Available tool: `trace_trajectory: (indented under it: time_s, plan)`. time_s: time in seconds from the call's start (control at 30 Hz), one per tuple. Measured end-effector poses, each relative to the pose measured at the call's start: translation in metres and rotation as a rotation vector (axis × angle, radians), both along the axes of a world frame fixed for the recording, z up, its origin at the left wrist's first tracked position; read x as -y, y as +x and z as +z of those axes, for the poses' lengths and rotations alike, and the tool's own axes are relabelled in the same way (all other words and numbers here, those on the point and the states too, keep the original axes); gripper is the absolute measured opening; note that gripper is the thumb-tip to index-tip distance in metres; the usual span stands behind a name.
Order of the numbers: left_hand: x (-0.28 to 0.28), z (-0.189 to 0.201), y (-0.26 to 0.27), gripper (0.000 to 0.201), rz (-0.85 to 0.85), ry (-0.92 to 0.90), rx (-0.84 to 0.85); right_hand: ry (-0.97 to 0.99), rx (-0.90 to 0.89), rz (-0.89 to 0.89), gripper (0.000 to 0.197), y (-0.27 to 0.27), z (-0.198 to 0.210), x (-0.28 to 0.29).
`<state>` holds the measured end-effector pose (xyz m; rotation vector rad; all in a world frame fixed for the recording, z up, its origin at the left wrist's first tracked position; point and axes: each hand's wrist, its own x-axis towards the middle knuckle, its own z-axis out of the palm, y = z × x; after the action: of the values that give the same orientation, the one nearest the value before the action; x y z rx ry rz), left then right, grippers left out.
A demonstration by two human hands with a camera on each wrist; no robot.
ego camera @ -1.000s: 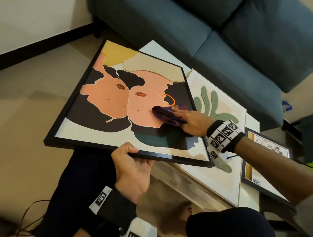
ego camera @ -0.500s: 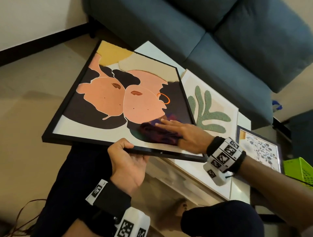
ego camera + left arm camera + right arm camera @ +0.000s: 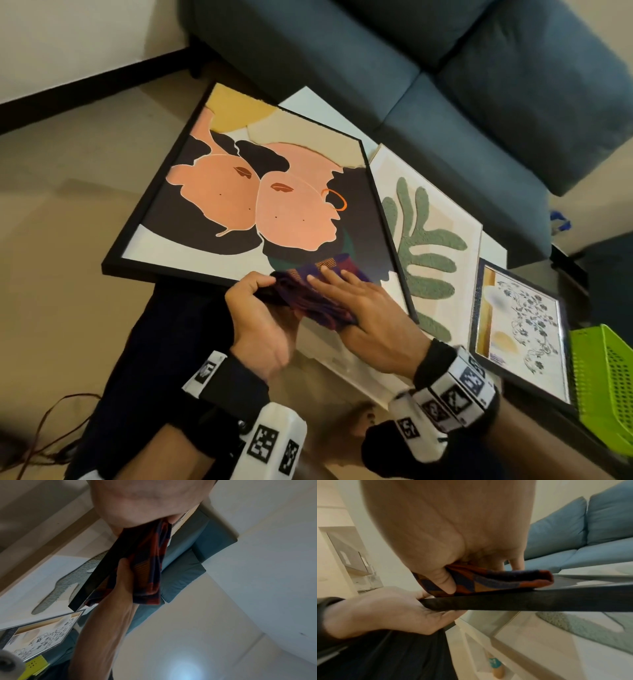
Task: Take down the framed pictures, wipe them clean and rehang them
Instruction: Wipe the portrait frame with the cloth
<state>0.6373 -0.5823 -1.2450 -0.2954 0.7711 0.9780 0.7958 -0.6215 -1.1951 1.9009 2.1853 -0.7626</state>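
Observation:
A large black-framed picture (image 3: 239,192) of two peach faces lies tilted, its far side over the low table. My left hand (image 3: 255,291) grips its near edge, fingers curled over the black rail (image 3: 522,604). A dark purple-and-red cloth (image 3: 315,301) lies on the glass at that same edge. My right hand (image 3: 356,301) presses it flat with straight fingers, right beside the left hand. In the right wrist view the thumb (image 3: 444,580) lies against the folded cloth (image 3: 496,580). In the left wrist view the cloth (image 3: 149,568) sits on the frame's edge (image 3: 96,580).
A white-framed picture (image 3: 435,240) with a green plant shape lies on the table (image 3: 346,359), partly under the big frame. A small dark-framed floral picture (image 3: 520,329) lies to its right, beside a green basket (image 3: 606,383). A blue sofa (image 3: 445,102) stands behind.
My right hand has slid the cloth from the middle of the picture down to its near edge, ending right beside my left hand. The left hand keeps its grip on the frame.

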Motion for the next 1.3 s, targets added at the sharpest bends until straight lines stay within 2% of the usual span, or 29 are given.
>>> trace_trajectory:
  time_s: [0.07,0.13,0.2,0.3,0.4,0.47,0.5,0.57,0.67,0.77,0.87,0.97,1.03,1.1,1.17,1.23,1.3]
  plan:
    - [0.0,0.0,0.002,0.026,-0.002,0.021,0.028,0.093,-0.025,-0.083,0.064,0.004,-0.003,0.001]
    - [0.001,0.001,0.005,0.033,0.004,0.038,0.038,0.293,-0.059,-0.227,0.056,0.006,-0.005,-0.002]
    - [0.001,0.0,0.005,0.034,0.018,0.042,0.05,0.436,-0.106,-0.259,0.041,-0.007,-0.008,0.003]
    - [0.0,-0.003,0.003,0.037,0.031,0.039,0.066,0.479,-0.108,-0.21,0.021,-0.025,-0.008,0.015]
    - [0.001,-0.004,0.003,0.027,0.025,0.031,0.072,0.518,0.016,-0.379,0.02,-0.008,-0.008,0.006]
    - [0.002,-0.004,0.004,0.021,0.025,0.035,0.088,0.509,0.11,-0.429,0.028,0.001,-0.008,0.001]
    - [0.001,-0.005,0.004,0.017,0.028,0.049,0.092,0.497,0.09,-0.411,0.029,-0.002,-0.008,-0.001]
    - [0.002,-0.009,0.003,0.019,0.031,0.103,0.1,0.455,-0.035,-0.332,0.026,-0.022,-0.005,-0.006]
    - [0.008,-0.008,0.006,0.041,0.093,0.196,0.176,0.39,-0.175,-0.228,0.015,-0.063,0.002,-0.025]
    - [0.01,-0.008,0.006,0.035,0.179,0.204,0.228,0.305,-0.22,-0.209,0.016,-0.081,0.007,-0.042]
    - [0.008,-0.015,0.005,0.035,0.07,0.175,0.124,0.227,-0.102,-0.305,0.027,-0.056,0.005,-0.042]
    - [0.007,-0.018,0.008,0.036,0.048,0.1,0.074,0.207,0.021,-0.435,0.033,-0.022,0.006,-0.039]
    - [0.008,-0.017,0.01,0.038,0.057,0.101,0.074,0.215,0.026,-0.383,0.029,-0.02,0.009,-0.038]
    - [0.008,-0.016,0.01,0.042,0.099,0.154,0.089,0.21,-0.06,-0.237,0.011,-0.04,0.013,-0.038]
    - [0.009,-0.013,0.01,0.045,0.126,0.199,0.117,0.212,-0.128,-0.12,0.011,-0.059,0.009,-0.038]
    - [0.009,-0.013,0.009,0.042,0.105,0.172,0.13,0.189,-0.129,-0.166,0.01,-0.056,0.007,-0.046]
    - [0.007,-0.011,0.008,0.039,0.087,0.111,0.117,0.185,-0.028,-0.25,0.01,-0.035,0.002,-0.056]
